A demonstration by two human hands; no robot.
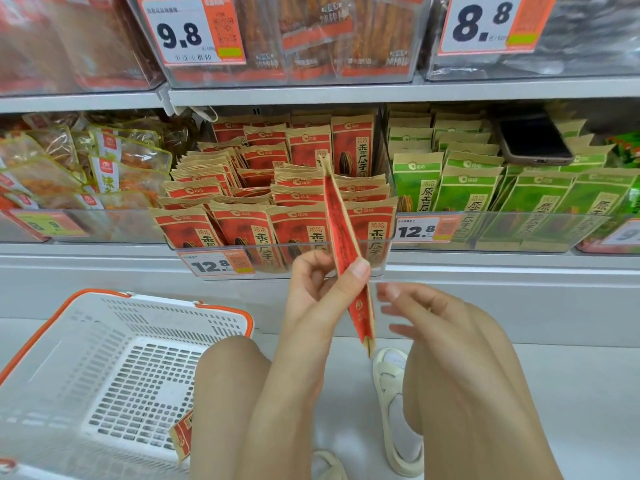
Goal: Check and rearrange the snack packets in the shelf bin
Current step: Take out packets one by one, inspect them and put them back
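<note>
Papery red packet [346, 244] pinched, L hand [318, 289].

Both forearms are bare — no sleeves, watch or rings on the left hand [313, 292] or the right hand [420, 311]. Bare knees show below. At 6 o'clock, cream-white slip-on shoes [393, 386] with white socks — rounded toes, thick soles.

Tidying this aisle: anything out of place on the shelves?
Yes: a dark smartphone lies flat on the green paper snack packets in the right bin, not merchandise. One red packet sits alone in the white basket.
</note>
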